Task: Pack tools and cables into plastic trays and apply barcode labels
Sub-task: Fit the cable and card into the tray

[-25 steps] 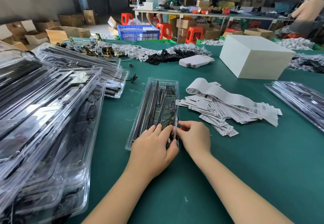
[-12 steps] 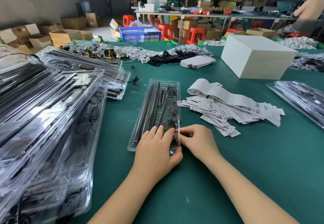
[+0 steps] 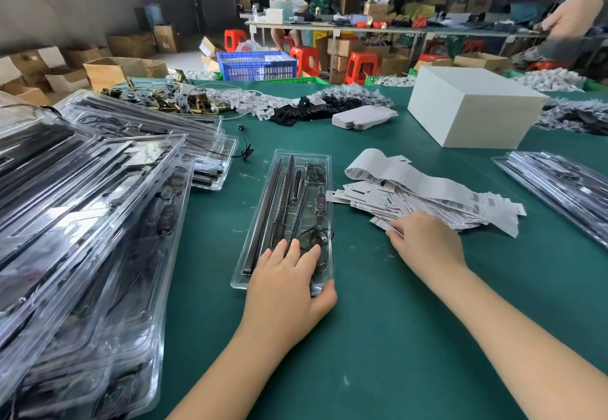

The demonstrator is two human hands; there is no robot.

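At your far left a leaning stack of clear plastic clamshell trays runs off the frame's left and bottom edges; glare on the lids makes the dark tools and cables inside hard to make out. Behind it a second, lower pile of clear trays is partly hidden by that stack. A thin black cable lies loose on the green tabletop just beside that pile.

In the middle lies 1 long clear plastic tray holding dark rods, a coiled black cable and a small dark controller. Your left hand rests flat on its near end, fingers straight and slightly spread, thumb against the tray's right corner; the palm hides that end's contents.

Just right of the tray sits a loose heap of white barcode labels with a curled strip on top. Your right hand lies at the heap's near edge, fingers curled under onto the labels; whether they pinch a label, you cannot tell, since the fingertips are hidden.

Further back stands a large white box. At the right edge another stack of clear packed trays is cut off by the frame.
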